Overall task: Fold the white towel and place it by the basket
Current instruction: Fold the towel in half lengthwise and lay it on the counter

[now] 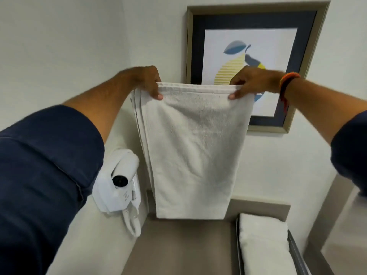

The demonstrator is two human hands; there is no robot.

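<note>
The white towel (190, 151) hangs in the air in front of me, doubled over in several layers, its lower edge just above the countertop. My left hand (148, 81) pinches its top left corner. My right hand (251, 81) pinches the top right corner. Both arms are raised and stretched forward, keeping the top edge taut and level. At the lower right a grey basket (296, 253) holds a folded white towel (262, 247); only part of the basket shows.
A beige countertop (178, 249) lies below the towel, with a low backsplash behind it. A white wall-mounted hair dryer (119, 181) hangs on the left wall. A framed picture (258, 22) is on the far wall. A mirror edge (333, 211) stands at the right.
</note>
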